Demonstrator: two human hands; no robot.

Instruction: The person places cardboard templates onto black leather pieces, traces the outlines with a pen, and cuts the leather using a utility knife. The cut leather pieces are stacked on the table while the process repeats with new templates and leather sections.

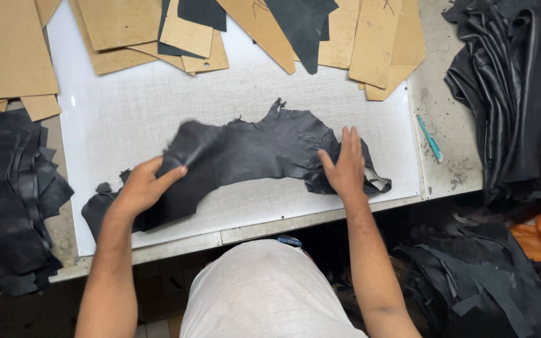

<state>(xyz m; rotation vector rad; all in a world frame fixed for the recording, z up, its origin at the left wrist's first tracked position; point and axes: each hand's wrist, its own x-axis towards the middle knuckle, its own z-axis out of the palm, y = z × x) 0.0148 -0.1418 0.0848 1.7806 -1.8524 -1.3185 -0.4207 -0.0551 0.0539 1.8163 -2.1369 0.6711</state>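
Your left hand [142, 188] pinches the black leather piece [252, 153] lying mid-surface on the white board [126, 119]; your right hand [344, 166] presses it, fingers together. Cardboard patterns [370, 37] lie far, a teal pen [429, 138] right.

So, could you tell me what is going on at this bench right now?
A person is handling a ragged piece of black leather on a white cutting board. The left hand grips and lifts its left end, which is blurred, while the right hand lies flat on its right end. Brown card patterns lie along the far edge.
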